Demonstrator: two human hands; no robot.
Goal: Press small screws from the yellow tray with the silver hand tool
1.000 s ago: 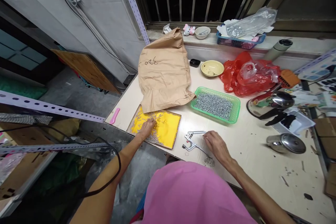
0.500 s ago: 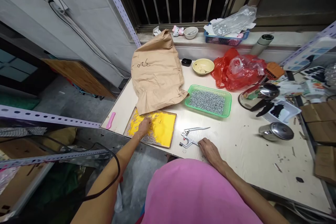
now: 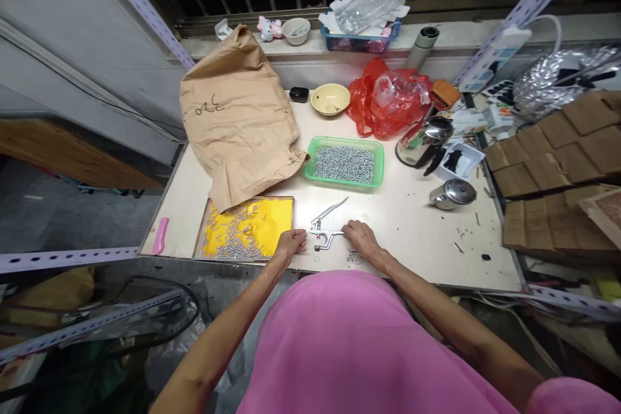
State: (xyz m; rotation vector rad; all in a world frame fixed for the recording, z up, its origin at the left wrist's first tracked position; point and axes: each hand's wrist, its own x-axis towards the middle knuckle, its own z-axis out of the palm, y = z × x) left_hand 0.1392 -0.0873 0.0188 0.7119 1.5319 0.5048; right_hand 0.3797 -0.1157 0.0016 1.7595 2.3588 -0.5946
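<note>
My left hand [image 3: 291, 243] is closed in a pinch at the jaw end of the silver hand pliers [image 3: 326, 233]; what its fingertips hold is too small to name. My right hand [image 3: 359, 237] has its fingers closed on the end of the pliers' lower handle. The pliers lie on the table with the upper handle raised apart. Left of my left hand is a shallow tray with a yellow bottom [image 3: 272, 223], with many small metal pins [image 3: 237, 250] along its front and left. A green basket [image 3: 380, 165] full of similar metal pieces stands behind the pliers.
A large brown paper bag [image 3: 242, 123] overlaps the tray's back edge. Behind the basket are a yellow bowl [image 3: 330, 99] and red plastic bags [image 3: 388, 100]. A kettle [image 3: 424, 140] and a metal cup [image 3: 453, 194] stand right. A pink tool [image 3: 160, 236] lies at the left edge.
My left hand has moved right, from the pins in the yellow tray to the pliers' jaw. My right hand has closed on the handle, and the pliers have turned slightly. The view has shifted right.
</note>
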